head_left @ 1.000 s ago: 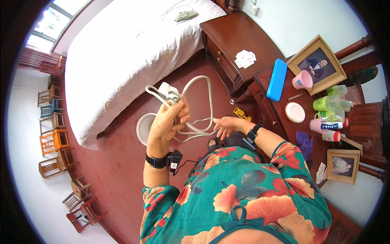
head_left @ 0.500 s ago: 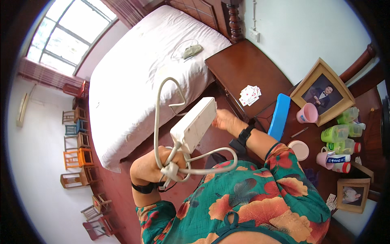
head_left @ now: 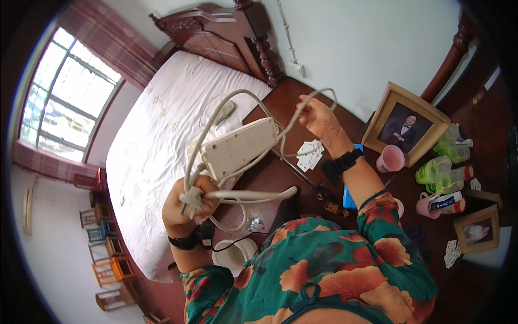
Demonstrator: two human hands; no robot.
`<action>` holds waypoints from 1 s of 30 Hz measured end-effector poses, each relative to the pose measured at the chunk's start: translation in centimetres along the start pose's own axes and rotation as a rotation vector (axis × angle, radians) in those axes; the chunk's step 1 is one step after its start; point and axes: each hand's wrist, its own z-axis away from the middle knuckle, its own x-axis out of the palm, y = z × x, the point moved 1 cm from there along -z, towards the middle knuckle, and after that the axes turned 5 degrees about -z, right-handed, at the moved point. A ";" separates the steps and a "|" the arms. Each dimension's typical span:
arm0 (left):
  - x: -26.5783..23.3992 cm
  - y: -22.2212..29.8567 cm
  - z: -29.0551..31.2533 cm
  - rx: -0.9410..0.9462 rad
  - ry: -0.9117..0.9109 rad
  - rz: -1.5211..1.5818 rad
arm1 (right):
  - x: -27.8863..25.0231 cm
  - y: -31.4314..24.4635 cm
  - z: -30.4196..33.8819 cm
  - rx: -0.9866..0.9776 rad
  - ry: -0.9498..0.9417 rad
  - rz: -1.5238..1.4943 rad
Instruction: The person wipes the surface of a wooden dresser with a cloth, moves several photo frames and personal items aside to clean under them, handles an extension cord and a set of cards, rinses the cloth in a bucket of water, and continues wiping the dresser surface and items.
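My left hand (head_left: 181, 204) is closed round the bundled grey-white cord (head_left: 200, 154) at the near end of a white power strip (head_left: 243, 147). The strip's flat side with small holes faces up, and it tilts above the bed edge. Out of the left hand's bundle, one thick length of cord juts right and ends in a rounded tip. My right hand (head_left: 322, 123) is raised beyond the strip's far end, its fingers pinching a loop of cord. Below it, playing cards (head_left: 311, 155) lie spread on the dark wooden cabinet (head_left: 288, 102).
A white-sheeted bed (head_left: 145, 146) fills the left. At right stand a framed photo (head_left: 372, 129), a pink cup (head_left: 390, 159), green bottles (head_left: 431, 171) and a smaller frame (head_left: 477, 249). A blue box (head_left: 349, 197) is partly behind my right arm. A white bucket (head_left: 233, 256) stands below.
My right hand has moved up and away from the strip's end and now pinches a cord loop. The strip has turned, showing its flat side. My view has shifted, revealing the bucket.
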 end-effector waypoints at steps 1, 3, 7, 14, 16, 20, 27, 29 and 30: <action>-1.0 -0.2 -1.4 0.002 -0.026 0.001 | -0.4 -0.8 0.0 -0.131 -0.021 0.204; -3.7 -0.7 -4.1 -0.061 -0.012 -0.034 | 0.5 -1.6 0.3 -0.188 0.053 0.358; -7.2 -3.5 -10.4 -0.215 -0.045 -0.072 | 2.4 -3.1 -1.0 -0.262 0.170 0.312; -11.7 -12.3 -19.9 -0.442 -0.036 0.002 | 6.2 -2.5 -0.9 -0.262 0.003 0.839; -11.4 -13.9 -22.2 -0.510 -0.065 0.015 | 7.6 -0.3 -1.0 -0.371 -0.116 1.213; -12.0 -17.4 -25.0 -0.476 -0.148 0.170 | 10.1 4.6 -0.9 -0.351 -0.309 1.991; -10.7 -19.2 -29.2 -0.423 -0.258 0.150 | 8.4 6.5 -2.1 -0.202 -0.260 2.201; -11.1 -20.3 -30.5 -0.467 -0.410 0.097 | 7.5 6.8 -2.5 -0.207 -0.207 2.231; -10.7 -20.3 -31.2 -0.426 -0.426 0.041 | 6.6 6.8 -2.8 -0.199 -0.169 2.229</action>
